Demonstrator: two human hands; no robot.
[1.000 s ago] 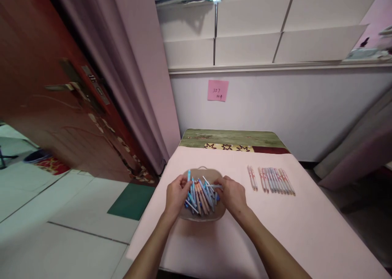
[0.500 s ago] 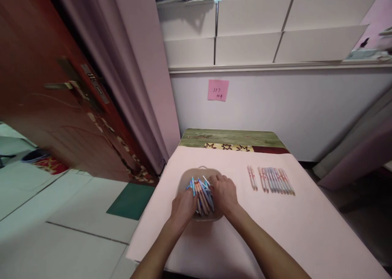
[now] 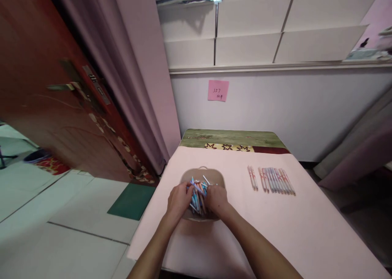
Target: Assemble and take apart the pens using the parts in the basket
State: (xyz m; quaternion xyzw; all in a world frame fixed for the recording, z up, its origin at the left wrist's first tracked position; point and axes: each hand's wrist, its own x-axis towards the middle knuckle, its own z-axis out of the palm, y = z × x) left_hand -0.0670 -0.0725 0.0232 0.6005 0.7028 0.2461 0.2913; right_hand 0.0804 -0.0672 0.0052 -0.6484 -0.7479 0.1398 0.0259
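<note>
A beige basket stands on the pink-covered table, holding a loose heap of pens in blue, white and orange-red. Over its left side, my left hand is closed, thumb and fingers pinching a bluish pen that slants across the heap. My right hand reaches in from the right with curled fingers against the pens; its fingertips are partly hidden, and it seems to grip the other end of that pen. To the right, a row of several pens lies side by side, with two more pens just left of it.
The pink tabletop extends in front of and right of the basket. A green patterned strip shows at its far end, against a wall with a pink note. A brown door and curtain stand at left.
My left hand has shifted slightly up and left, my right hand slightly down and left. The heap has been stirred, and a bluish pen now lies slanted between my hands.
</note>
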